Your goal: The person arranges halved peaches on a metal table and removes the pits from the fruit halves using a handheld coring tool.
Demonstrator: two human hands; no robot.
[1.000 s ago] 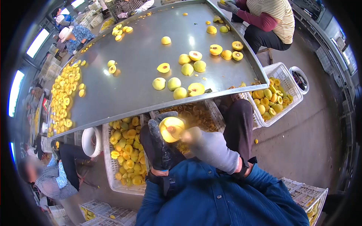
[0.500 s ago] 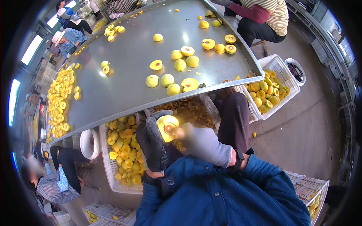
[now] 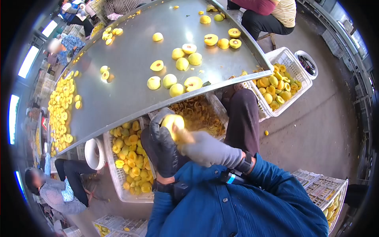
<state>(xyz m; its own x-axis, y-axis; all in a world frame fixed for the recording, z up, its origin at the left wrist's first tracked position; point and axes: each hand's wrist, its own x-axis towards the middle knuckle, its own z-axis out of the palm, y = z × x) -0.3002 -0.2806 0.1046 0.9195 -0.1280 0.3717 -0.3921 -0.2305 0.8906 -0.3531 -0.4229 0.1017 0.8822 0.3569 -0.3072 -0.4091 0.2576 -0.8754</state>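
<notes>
My left hand (image 3: 162, 148), in a black glove, is wrapped round a yellow halved fruit (image 3: 172, 123) just beyond the table's near edge. A grey glove covers my right hand (image 3: 205, 149), whose fingers are closed at the fruit's cut face. Something light brown shows at its fingertips, too blurred to name. Beneath both hands sits a crate of brown scraps (image 3: 201, 112). On the metal table (image 3: 126, 79) lie fruit halves (image 3: 193, 83) with cut faces up or down, several of them close to the near edge.
White crates of yellow fruit stand at the left (image 3: 132, 158) and right (image 3: 290, 94) of my legs. A white bucket (image 3: 94, 154) is by the left crate, another (image 3: 306, 63) at the right. Co-workers sit round the table. More crates (image 3: 316, 185) are behind me at the right.
The view has shifted, so the table sits further left and higher. My right hand has turned at the fruit and shows more clearly. My left hand keeps its hold and has tilted the fruit.
</notes>
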